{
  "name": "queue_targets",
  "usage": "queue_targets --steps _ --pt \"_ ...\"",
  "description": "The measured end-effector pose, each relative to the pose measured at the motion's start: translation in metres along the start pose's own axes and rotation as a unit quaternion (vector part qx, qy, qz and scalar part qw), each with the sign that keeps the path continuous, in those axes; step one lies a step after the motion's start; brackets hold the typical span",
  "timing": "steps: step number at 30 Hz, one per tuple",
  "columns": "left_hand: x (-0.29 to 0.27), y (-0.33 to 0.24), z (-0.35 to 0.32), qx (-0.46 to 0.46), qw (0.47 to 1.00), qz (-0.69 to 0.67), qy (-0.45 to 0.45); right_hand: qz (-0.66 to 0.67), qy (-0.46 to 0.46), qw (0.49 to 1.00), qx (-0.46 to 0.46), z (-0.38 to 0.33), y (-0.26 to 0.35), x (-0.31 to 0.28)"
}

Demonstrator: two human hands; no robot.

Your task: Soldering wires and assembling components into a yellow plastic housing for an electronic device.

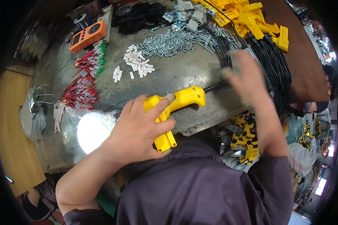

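Note:
My left hand is wrapped round a yellow plastic pistol-shaped tool handle, near the front edge of the bench. A short black cord comes out of the handle's right end. My right hand is raised over the right side of the bench, beside a bundle of black cables. Motion smears its fingers, so whether they hold anything does not show. Close to my left wrist, a bright white round glare lies by some clear plastic wrap.
Silver screws are heaped mid-bench, near white ceramic pieces. Yellow housings pile up at the back right. Red-wired parts and an orange meter sit left. Yellow-and-black tools fill a space below the bench.

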State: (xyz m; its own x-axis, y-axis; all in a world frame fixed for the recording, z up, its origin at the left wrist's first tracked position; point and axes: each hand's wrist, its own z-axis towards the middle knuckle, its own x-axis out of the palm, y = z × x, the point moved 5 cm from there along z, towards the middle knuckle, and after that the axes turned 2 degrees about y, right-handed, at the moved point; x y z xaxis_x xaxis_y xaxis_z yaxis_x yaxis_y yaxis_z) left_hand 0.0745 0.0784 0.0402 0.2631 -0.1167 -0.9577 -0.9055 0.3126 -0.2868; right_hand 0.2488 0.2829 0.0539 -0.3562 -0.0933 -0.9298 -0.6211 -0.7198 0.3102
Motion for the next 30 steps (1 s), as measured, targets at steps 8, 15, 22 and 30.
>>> queue_targets --steps 8,15,22,30 --pt "0.002 0.000 0.004 0.014 1.000 -0.012 -0.014 -0.086 -0.059 0.977 0.185 -0.061 -0.141 -0.017" --pt "0.002 0.001 0.003 0.004 1.000 -0.001 -0.004 0.623 -0.161 0.759 -0.102 -0.024 -0.005 -0.036" --pt "0.006 0.003 0.004 -0.001 1.000 -0.010 -0.011 0.679 -0.041 0.718 -0.145 -0.003 0.067 -0.007" --pt "0.003 0.003 0.007 -0.002 0.999 -0.040 -0.019 0.588 -0.032 0.789 -0.172 -0.003 0.077 0.002"
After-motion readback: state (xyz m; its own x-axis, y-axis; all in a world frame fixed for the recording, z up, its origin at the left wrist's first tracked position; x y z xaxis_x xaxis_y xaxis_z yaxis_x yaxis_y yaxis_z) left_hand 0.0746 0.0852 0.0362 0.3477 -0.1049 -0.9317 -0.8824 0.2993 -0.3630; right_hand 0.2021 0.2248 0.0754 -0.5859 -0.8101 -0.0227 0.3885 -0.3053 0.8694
